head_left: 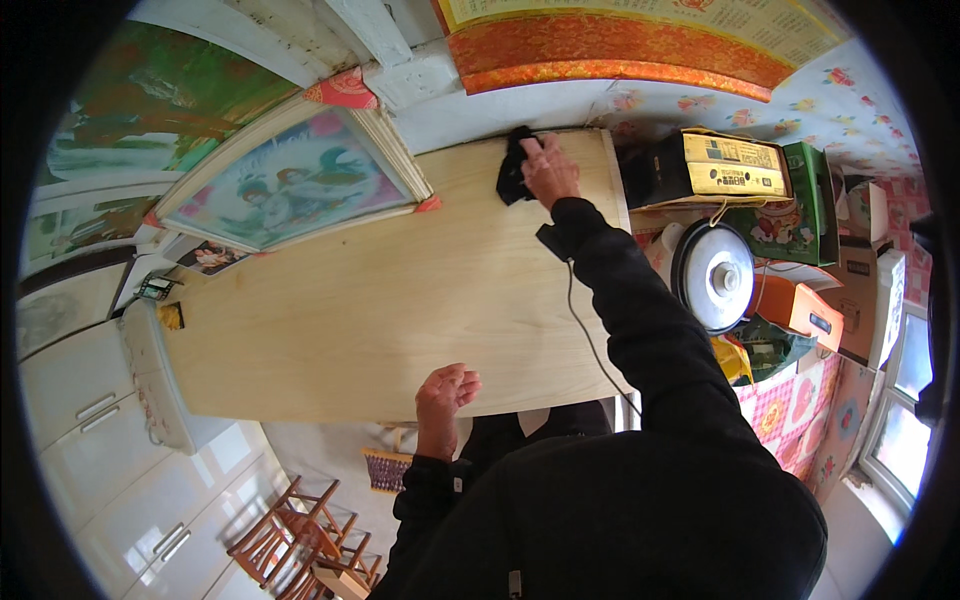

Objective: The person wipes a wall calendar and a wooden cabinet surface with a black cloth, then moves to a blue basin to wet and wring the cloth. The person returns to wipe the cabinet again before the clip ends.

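Note:
My right hand (551, 172) presses a crumpled black cloth (514, 178) onto the far right part of the pale wooden tabletop (400, 300), close to the wall. The right arm is stretched out across the surface, its fingers closed over the cloth. A black device (553, 241) sits at the right wrist, with a thin cord running from it toward my body. Above the table's near edge, my left hand (446, 393) hangs with its fingers loosely bent and apart, holding nothing.
A framed picture (290, 185) leans at the table's back left, with a small photo (209, 255) beside it. Boxes (735, 166) and a round lidded pot (716, 275) stand along the right side. Wooden chairs (290, 535) and white cabinets (150, 480) are at the lower left.

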`<state>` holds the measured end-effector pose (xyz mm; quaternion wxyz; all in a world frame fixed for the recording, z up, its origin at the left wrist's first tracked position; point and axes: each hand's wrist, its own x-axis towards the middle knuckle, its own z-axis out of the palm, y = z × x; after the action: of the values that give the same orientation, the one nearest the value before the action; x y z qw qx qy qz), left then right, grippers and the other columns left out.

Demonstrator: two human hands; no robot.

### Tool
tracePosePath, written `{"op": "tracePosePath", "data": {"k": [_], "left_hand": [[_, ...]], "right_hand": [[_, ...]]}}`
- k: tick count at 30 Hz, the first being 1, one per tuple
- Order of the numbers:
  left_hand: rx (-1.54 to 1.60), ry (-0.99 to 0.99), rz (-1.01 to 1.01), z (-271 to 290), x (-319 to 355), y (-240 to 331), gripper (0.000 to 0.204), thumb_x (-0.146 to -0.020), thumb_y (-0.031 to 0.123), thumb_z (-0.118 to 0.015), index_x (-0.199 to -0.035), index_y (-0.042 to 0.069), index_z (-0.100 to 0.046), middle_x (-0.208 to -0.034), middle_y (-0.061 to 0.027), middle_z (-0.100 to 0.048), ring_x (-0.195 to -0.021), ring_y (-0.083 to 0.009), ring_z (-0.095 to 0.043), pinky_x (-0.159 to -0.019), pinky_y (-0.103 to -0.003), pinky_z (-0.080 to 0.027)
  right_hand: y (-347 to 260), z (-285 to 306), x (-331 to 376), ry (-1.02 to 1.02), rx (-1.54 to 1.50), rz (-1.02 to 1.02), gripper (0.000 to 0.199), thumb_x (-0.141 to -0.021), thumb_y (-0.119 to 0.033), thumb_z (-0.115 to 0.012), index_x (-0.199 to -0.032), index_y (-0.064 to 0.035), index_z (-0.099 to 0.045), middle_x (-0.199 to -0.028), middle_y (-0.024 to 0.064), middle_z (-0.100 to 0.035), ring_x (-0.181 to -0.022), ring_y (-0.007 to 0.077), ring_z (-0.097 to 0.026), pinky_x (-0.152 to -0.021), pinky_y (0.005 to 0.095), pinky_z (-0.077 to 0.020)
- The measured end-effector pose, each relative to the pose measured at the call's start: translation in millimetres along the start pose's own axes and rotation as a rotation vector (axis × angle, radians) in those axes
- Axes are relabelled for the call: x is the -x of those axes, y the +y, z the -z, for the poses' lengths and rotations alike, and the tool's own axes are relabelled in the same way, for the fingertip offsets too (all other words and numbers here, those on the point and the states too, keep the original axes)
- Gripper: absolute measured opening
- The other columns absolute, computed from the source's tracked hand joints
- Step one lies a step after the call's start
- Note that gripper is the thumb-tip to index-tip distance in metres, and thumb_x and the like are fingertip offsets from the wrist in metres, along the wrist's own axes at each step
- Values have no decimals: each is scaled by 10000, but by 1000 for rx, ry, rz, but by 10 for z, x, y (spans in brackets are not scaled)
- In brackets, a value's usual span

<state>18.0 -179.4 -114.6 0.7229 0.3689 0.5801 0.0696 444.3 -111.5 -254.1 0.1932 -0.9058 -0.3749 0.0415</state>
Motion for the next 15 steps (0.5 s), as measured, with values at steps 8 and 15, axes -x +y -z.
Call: {"op": "tracePosePath", "data": {"k": [8, 15], "left_hand": [[19, 18, 27, -20, -55, 11, 344, -1088, 276, -651, -1289, -2, -663, -1146, -141, -758, -1023, -240, -748, -935, -364, -594], [32, 8, 24, 3, -112, 26, 340, -1091, 276, -645, -1284, -3, -665, -1148, -137, -760, -1027, -239, -752, -929, -359, -594]], "right_hand": [[1026, 219, -231, 160, 122, -472, 384, -957, -305, -756, -1193, -29, -630, -1241, 266, -614, -1012, 453, -748, -856, 515, -635], [596, 99, 48, -7, 327, -52, 169, -996, -182, -602, -1123, -74, -630, -1173, 203, -635, -1008, 387, -680, -841, 504, -610]]}}
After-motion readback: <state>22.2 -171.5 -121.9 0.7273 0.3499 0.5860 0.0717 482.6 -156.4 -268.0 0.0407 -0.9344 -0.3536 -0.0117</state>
